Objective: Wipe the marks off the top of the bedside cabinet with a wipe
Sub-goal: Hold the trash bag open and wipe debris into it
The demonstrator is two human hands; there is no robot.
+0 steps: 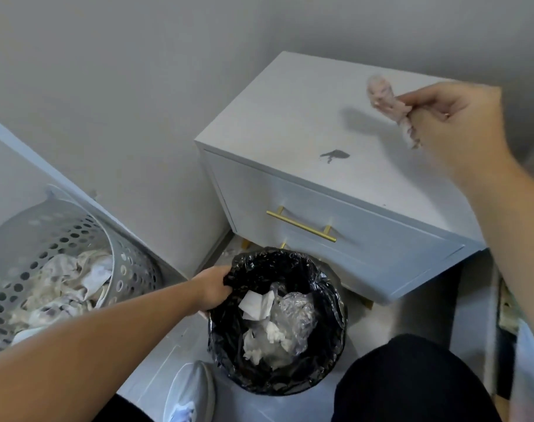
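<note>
wipe point(390, 108) bunched in the closed right hand point(451, 117) hangs above the bedside cabinet point(290, 123); its dark mark point(335, 155) remains. left hand point(212, 289) grips the bin point(320, 382) rim. next, likely pressing down onto the mark.

One cabinet point(305, 123), wipe point(384, 100), two hands.

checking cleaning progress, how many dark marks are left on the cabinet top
1: a dark grey smear near the front edge of the white bedside cabinet's top. The right hand may hide others.
</note>
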